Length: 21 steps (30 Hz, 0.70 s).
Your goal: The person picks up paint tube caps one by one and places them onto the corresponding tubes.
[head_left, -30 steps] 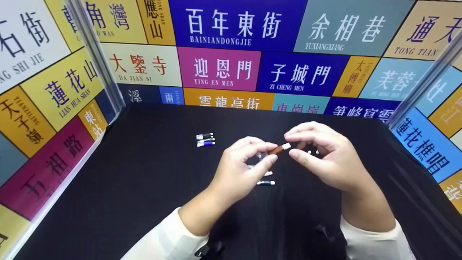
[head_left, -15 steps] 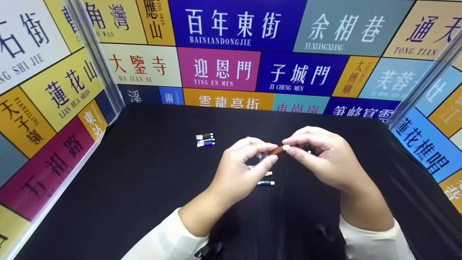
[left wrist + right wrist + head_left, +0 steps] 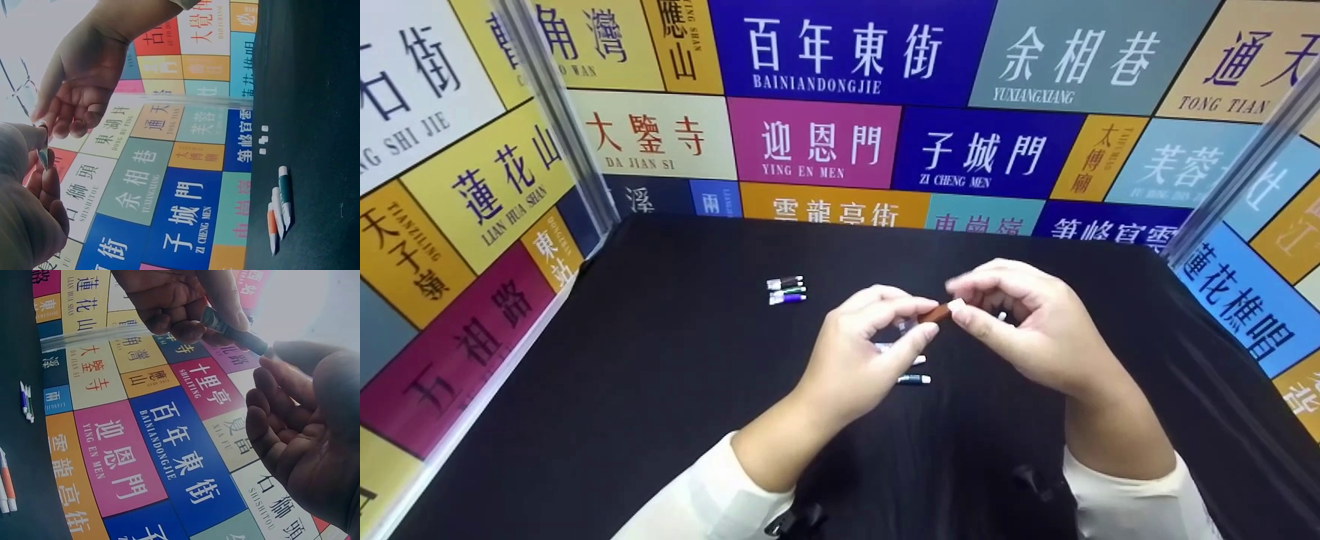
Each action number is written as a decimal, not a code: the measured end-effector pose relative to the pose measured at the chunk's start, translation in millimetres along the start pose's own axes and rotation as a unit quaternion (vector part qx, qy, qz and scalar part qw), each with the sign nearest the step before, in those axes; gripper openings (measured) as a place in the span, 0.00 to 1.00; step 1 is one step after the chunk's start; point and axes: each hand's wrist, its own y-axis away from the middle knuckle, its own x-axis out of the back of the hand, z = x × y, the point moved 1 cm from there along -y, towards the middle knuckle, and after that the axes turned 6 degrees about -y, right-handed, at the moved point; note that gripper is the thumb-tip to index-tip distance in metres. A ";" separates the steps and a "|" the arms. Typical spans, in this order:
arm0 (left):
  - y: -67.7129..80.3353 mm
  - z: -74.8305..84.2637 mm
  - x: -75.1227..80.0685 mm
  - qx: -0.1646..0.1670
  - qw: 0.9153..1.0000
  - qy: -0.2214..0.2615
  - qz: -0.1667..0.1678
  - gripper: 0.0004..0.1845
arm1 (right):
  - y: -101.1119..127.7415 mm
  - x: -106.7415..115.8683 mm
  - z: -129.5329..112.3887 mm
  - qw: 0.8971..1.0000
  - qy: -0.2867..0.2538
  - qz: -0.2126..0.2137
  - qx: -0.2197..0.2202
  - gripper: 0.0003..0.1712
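Observation:
A small brown-orange paint tube point(image 3: 935, 312) is pinched between the thumb and fingers of my left hand point(image 3: 851, 356), held up above the table. Its white cap point(image 3: 956, 304) points right. At that cap are the thumb and index finger of my right hand point(image 3: 1035, 330); the thumb touches it, while the index fingertip is blurred and slightly raised in the head view. From the right wrist view, the fingertips meet the end of the tube point(image 3: 230, 329). Below the hands lie a dark green tube point(image 3: 285, 194), a white tube point(image 3: 277, 202) and an orange tube point(image 3: 272, 222).
Three small white pieces point(image 3: 264, 139) lie beyond those tubes on the black tablecloth point(image 3: 660, 390). Farther left sits a group with a purple tube point(image 3: 789, 298), a green one and a dark one. Panels with street names point(image 3: 814, 142) enclose the table.
My right hand has come in from a small distance to the tube's cap and pinched it, then its index finger has lifted a little. The left hand keeps the tube in place.

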 end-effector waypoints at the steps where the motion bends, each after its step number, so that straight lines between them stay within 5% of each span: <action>1: 0.1 0.0 0.1 -0.001 1.000 -0.001 0.002 0.12 | 0.0 0.1 -0.2 1.000 -0.007 -0.003 0.003 0.19; 9: 1.1 -1.0 0.0 -0.003 1.000 0.003 0.014 0.12 | -1.2 1.0 -0.8 0.998 0.033 0.000 0.059 0.18; 21: 0.0 -1.3 0.8 0.004 1.000 0.010 0.002 0.11 | -0.2 -0.6 -1.8 0.996 0.076 -0.002 0.037 0.12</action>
